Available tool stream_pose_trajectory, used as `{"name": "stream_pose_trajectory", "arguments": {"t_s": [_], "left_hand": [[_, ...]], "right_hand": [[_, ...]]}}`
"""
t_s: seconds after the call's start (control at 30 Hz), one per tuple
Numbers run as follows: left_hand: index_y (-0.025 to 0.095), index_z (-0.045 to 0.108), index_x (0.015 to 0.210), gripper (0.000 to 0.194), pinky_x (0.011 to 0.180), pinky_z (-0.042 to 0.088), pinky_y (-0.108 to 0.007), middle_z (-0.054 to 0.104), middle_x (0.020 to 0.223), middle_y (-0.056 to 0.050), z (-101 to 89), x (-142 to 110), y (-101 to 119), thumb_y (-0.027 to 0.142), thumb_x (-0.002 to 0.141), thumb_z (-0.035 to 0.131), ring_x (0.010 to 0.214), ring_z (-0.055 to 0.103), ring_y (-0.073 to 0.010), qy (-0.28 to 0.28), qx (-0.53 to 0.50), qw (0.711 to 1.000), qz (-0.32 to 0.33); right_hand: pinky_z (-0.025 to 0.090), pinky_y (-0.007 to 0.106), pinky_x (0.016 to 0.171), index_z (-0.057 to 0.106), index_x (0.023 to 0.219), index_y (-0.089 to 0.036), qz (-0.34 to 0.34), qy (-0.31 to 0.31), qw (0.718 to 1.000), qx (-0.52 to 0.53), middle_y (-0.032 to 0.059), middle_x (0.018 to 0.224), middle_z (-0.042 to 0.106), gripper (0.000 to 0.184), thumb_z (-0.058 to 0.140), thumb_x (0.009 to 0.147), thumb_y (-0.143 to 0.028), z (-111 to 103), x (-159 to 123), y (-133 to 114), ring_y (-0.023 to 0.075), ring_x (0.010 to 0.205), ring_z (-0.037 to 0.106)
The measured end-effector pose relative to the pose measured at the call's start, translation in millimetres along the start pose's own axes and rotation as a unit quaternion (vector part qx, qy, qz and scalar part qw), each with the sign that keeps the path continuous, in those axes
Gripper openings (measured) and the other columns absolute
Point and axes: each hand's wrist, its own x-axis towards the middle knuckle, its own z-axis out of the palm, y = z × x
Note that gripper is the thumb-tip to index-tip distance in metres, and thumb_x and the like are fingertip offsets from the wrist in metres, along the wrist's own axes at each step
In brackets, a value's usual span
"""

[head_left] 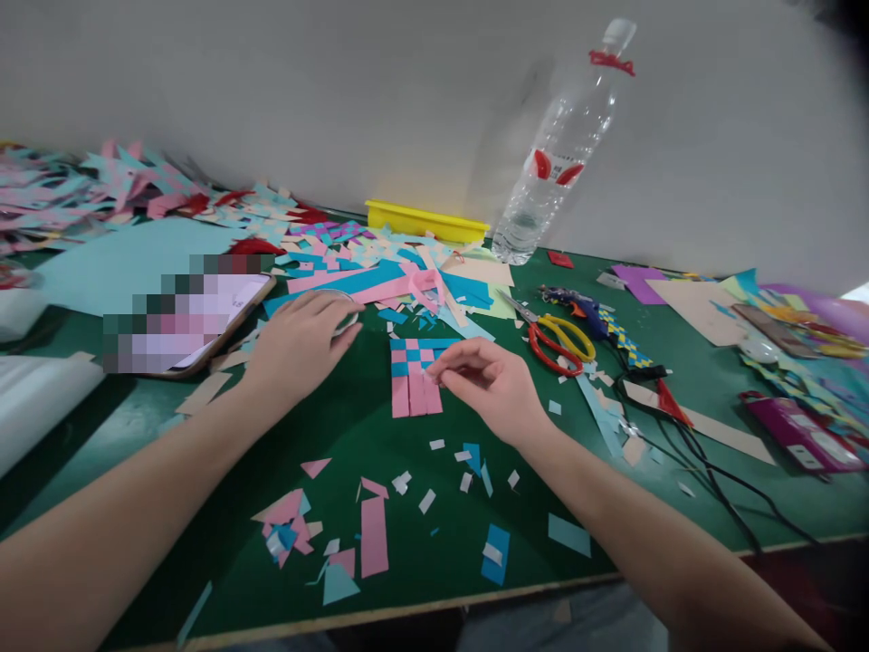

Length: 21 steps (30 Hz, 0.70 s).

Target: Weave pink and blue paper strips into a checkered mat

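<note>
The right grip (494,388) is narrowed to a pinch at the right edge of the woven paper (411,395), which is laid on the green surface (326,417) between the hands; whether anything is pinched cannot be told. The left grip (302,337) is curved over a round thing (346,323), mostly hidden. Scissors (533,324) are laid rightward, a phone (221,312) leftward; scraps (375,534) are strewn nearer.

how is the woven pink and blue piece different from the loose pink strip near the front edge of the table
The woven piece joins several pink and blue strips; the loose strip is plain pink. The woven piece lies by the right hand's fingertips; the loose strip lies nearer the front edge. Both rest on the green table.
</note>
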Motion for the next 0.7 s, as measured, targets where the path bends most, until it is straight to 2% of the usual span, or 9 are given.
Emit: {"name": "stream_pose_trajectory", "arguments": {"t_s": [0.1,0.2,0.27,0.5,0.6,0.7], "left_hand": [[0.018,0.069,0.101,0.033,0.091,0.048,-0.036,0.072,0.101,-0.008,-9.5,-2,32,0.039,0.099,0.044,0.100,0.064,-0.0239,-0.010,-0.145,0.989,0.039],[0.019,0.069,0.094,0.032,0.078,0.050,-0.029,0.073,0.094,-0.005,-14.7,-7,61,0.040,0.099,0.046,0.088,0.065,-0.0195,-0.052,-0.274,0.960,0.018],[0.019,0.069,0.089,0.029,0.074,0.050,-0.028,0.072,0.090,-0.004,-15.4,-9,70,0.042,0.096,0.052,0.084,0.065,-0.0187,-0.060,-0.301,0.952,-0.004],[0.020,0.067,0.083,0.023,0.068,0.047,-0.025,0.069,0.083,0.000,-17.8,-7,66,0.039,0.093,0.058,0.075,0.062,-0.0154,-0.102,-0.364,0.924,-0.064],[0.020,0.067,0.086,0.022,0.069,0.047,-0.024,0.068,0.083,0.000,-18.7,-5,64,0.039,0.092,0.059,0.075,0.062,-0.0149,-0.113,-0.403,0.903,-0.095],[0.019,0.066,0.083,0.024,0.069,0.047,-0.025,0.066,0.079,0.000,-17.4,-4,62,0.040,0.091,0.060,0.073,0.061,-0.0147,-0.107,-0.452,0.878,-0.118]], "right_hand": [[0.060,0.030,0.082,0.066,0.093,-0.021,0.038,-0.001,0.996,0.074,0.0020,0.090,0.077,0.010,0.068,0.083,-0.019,0,3,2,0.0151,0.090,0.073],[0.060,0.028,0.080,0.068,0.091,-0.021,0.057,-0.002,0.991,0.123,0.0010,0.088,0.077,0.011,0.072,0.081,-0.019,0,5,4,0.0127,0.083,0.073],[0.060,0.027,0.079,0.069,0.090,-0.021,0.059,-0.006,0.989,0.134,0.0004,0.088,0.077,0.011,0.073,0.080,-0.020,0,5,5,0.0118,0.080,0.072],[0.061,0.031,0.081,0.066,0.095,-0.021,0.065,-0.010,0.993,0.099,0.0025,0.097,0.076,0.015,0.073,0.081,-0.022,1,4,6,0.0140,0.085,0.071],[0.060,0.030,0.080,0.061,0.110,-0.024,0.000,-0.028,0.998,0.052,0.0038,0.110,0.071,0.030,0.071,0.082,-0.019,5,-1,7,0.0147,0.094,0.068],[0.060,0.030,0.082,0.054,0.127,-0.029,-0.077,-0.056,0.994,-0.045,0.0061,0.129,0.060,0.044,0.063,0.086,-0.014,9,-5,8,0.0154,0.103,0.064]]}}
